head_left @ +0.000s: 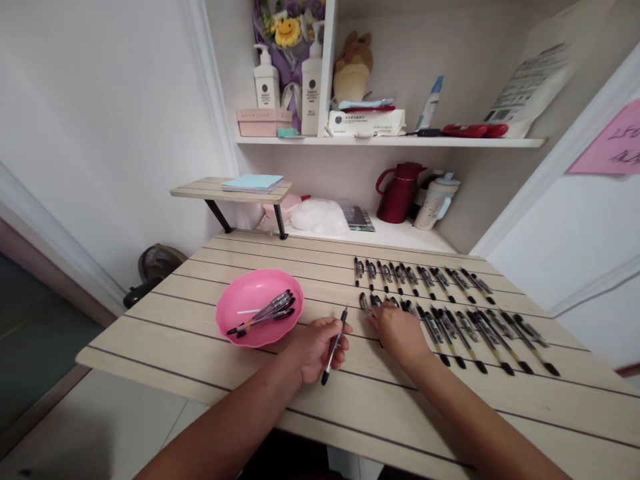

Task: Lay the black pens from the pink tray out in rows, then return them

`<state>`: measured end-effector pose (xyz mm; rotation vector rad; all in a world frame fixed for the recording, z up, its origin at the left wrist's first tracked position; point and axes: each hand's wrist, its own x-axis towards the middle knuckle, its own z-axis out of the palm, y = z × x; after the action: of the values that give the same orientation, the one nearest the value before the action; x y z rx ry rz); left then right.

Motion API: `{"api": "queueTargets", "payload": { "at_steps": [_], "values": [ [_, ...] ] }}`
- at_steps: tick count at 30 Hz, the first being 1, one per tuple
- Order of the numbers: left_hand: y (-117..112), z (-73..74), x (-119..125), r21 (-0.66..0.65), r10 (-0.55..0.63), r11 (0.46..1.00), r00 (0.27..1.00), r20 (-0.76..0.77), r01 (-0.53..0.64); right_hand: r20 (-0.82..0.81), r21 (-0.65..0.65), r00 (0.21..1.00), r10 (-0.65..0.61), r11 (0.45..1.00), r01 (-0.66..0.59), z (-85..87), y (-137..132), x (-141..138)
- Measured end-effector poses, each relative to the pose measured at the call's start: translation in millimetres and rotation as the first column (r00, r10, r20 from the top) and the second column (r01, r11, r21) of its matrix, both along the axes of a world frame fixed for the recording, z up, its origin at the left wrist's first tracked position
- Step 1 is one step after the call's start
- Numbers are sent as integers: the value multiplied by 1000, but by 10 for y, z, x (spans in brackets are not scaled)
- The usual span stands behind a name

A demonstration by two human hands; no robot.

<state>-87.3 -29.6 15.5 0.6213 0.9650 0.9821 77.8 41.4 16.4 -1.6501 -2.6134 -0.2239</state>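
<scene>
My left hand is closed around an uncapped pen, its thin tip pointing up and away and its black end down toward me. Left of that hand, a pink bowl with a wavy rim holds several more pens and a thin white stick. My right hand reaches to the left end of the nearer row of pens, fingers bent and together over the table. A dark, partly clear cap lies at its fingertips; what they grip is hidden. Short dark pieces lie beside the pens in that row.
A farther row of pens runs parallel behind. A small raised stand with blue paper pads is at the back left. Behind the table are a red jug, a light tumbler and a white plastic bag, under a loaded shelf.
</scene>
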Motion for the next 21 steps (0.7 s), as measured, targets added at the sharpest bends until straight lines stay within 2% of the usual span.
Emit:
{"api": "queueTargets", "payload": {
  "at_steps": [3,6,13,17,21],
  "values": [
    [30,3,65,-7,76,997,997,-18,-76,-39,12,999,-15,1000,15,-3,-75,75],
    [95,27,141,53,131,990,989,-71,-128,-72,-6,997,-34,999,34,-37,-113,154],
    [390,-4,241,154,224,970,939,-260,-189,-157,-15,987,-27,1000,25,-43,-93,143],
    [547,-65,222,197,258,961,880,-400,-192,-148,-49,989,0,999,-7,-26,-80,20],
    [688,-127,208,220,245,965,786,-568,-142,-141,-67,989,-32,997,23,-25,-42,-14]
  ]
}}
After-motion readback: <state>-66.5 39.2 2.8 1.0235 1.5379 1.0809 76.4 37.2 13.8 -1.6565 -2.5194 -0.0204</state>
